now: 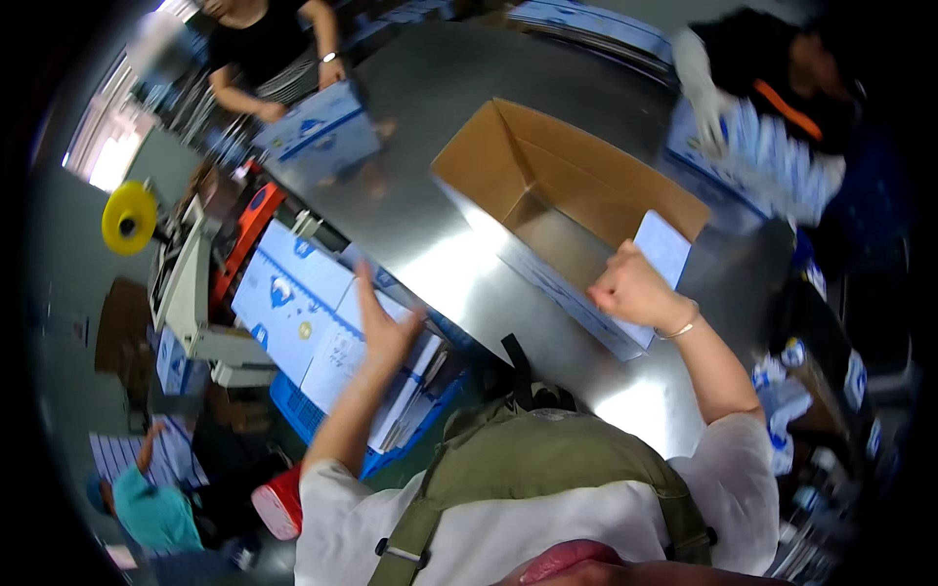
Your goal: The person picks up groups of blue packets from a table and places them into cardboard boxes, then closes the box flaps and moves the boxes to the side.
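An open carton (586, 161), brown inside and white-blue outside, stands on the metal table in front of me. Grey surface shows between its walls. At its near right corner my right hand (635, 288) is closed in a fist, beside a white flap (666, 244); whether the fingers pinch the carton's edge is hidden. My left hand (386, 327), slightly blurred, has its fingers apart. It is over the right part of a stack of flattened white-blue cartons (293, 298), and whether it touches them I cannot tell.
The stack rests on a blue crate (298, 405), left of the metal table (420, 88). Across the table a person handles a closed carton (327, 127); at the far right another, in gloves, works at a carton with white packs (757, 142). A machine with a yellow reel (130, 218) stands left.
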A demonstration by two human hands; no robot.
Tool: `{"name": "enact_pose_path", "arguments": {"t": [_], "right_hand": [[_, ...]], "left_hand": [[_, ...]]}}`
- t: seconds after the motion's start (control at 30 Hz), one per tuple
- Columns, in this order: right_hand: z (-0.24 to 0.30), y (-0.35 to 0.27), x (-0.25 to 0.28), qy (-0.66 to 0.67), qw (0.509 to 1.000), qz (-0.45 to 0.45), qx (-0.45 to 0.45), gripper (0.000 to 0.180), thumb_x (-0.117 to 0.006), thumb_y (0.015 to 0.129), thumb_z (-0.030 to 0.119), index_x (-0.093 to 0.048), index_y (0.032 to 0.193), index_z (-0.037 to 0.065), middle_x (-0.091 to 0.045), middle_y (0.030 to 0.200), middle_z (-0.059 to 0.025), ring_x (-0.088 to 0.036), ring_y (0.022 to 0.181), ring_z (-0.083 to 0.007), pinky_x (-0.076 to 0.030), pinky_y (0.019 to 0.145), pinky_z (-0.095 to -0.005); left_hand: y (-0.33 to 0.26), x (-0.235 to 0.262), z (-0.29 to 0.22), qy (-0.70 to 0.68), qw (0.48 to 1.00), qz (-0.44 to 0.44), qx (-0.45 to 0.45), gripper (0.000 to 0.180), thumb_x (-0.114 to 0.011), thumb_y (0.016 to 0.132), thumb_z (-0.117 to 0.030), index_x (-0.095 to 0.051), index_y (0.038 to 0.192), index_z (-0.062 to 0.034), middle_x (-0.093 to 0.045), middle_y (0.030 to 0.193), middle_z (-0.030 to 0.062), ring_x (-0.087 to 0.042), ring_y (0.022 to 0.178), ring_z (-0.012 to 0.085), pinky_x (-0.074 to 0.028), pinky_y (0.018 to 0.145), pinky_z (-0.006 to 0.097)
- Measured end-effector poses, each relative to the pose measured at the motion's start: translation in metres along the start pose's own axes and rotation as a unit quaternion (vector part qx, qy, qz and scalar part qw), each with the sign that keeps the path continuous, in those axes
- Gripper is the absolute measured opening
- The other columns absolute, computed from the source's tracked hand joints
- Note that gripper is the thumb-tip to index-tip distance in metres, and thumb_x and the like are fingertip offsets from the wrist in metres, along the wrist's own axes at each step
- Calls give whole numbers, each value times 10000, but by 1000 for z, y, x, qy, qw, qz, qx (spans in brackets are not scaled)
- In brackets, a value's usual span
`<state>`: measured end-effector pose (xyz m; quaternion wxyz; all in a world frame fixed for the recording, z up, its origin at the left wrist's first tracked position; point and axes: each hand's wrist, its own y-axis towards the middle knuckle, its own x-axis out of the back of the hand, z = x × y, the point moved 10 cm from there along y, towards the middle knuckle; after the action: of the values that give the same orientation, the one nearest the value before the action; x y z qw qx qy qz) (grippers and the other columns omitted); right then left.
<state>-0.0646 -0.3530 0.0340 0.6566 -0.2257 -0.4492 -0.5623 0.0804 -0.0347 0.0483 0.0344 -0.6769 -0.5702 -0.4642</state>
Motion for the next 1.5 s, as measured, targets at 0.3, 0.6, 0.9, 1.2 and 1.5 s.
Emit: {"name": "enact_pose_path", "arguments": {"t": [0.3,0.6,0.9,1.2,1.5], "right_hand": [[-74,-176,-79,-105,967,200,-113,302,-555,789,270,-658,583,74,-611,598,-92,-537,577,-269,-383,767,-335],[-56,-170,189,-169,899,-396,-80,220,-637,684,79,-562,889,53,-574,976,-111,-551,959,-309,-451,828,-406],[-113,-161,76,-277,941,-150,-124,564,-699,678,242,-514,1178,58,-526,1206,-165,-491,1145,-324,-355,987,-450],[-23,-157,63,-84,973,-63,-206,793,-681,740,370,-364,1287,-108,-383,1314,-302,-351,1254,-412,-275,1064,-436],[-54,-174,8,144,939,9,-313,738,-525,869,445,-290,1378,-34,-268,1440,-239,-211,1366,-352,-178,1113,-422]], "left_hand": [[-21,-183,-190,176,664,700,-196,1196,-861,536,-339,-142,1450,-59,-17,1493,259,-112,1388,358,-141,1130,392],[-87,-223,-200,66,577,782,-227,1046,-813,584,-419,-297,1394,-6,16,1479,292,4,1402,348,-93,1134,403],[-119,-208,-201,89,591,734,-322,969,-689,645,-549,-365,1347,34,-69,1466,315,-18,1396,383,-121,1122,446],[9,-212,-29,-59,964,235,113,1002,-790,648,-444,-275,1343,64,-477,1255,257,-483,1151,386,-357,994,415],[22,-260,-13,47,913,360,185,874,-757,626,-557,-518,1081,151,-641,927,235,-635,884,312,-499,763,370]]}}
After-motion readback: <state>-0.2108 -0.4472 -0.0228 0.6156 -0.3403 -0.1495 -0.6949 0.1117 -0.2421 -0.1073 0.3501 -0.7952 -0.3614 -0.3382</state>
